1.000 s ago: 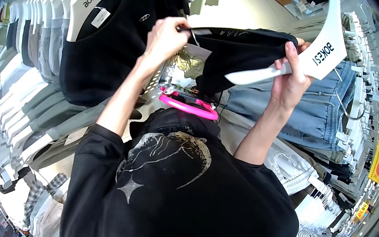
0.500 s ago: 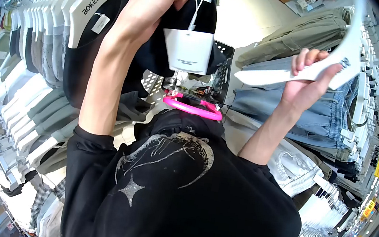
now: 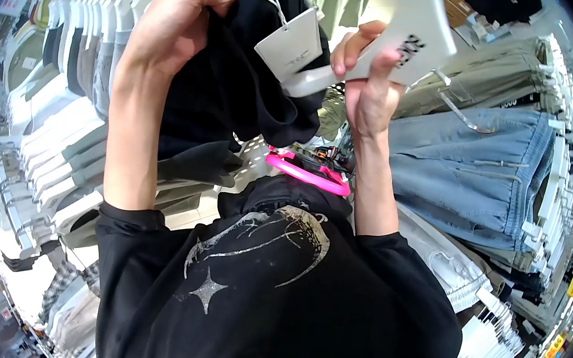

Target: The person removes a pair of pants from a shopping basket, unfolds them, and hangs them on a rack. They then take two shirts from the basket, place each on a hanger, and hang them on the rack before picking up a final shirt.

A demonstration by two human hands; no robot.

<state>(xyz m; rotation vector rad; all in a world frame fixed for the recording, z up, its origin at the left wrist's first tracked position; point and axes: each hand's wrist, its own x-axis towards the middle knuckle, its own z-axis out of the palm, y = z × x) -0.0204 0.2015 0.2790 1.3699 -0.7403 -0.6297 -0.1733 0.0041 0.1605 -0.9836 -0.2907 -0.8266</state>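
Observation:
My left hand [image 3: 178,15] is closed on a black garment [image 3: 244,59] bunched up at the upper middle. A white paper tag [image 3: 292,45] hangs by a string at the garment's neck. In my right hand [image 3: 370,82] is a white hanger [image 3: 418,41] with dark lettering, gripped between thumb and fingers, its metal hook toward the right. One arm end of the hanger lies close to the tag and the black fabric; whether it touches them I cannot tell.
A pink handle [image 3: 308,174] of a basket or cart is just in front of my body. Hung shirts [image 3: 78,125] line the left side. At the right are blue denim bottoms [image 3: 474,166] and olive ones [image 3: 478,74] on hangers.
My right hand has brought the hanger leftward to the black garment. My left hand has lifted the garment up and to the left. The view has shifted somewhat.

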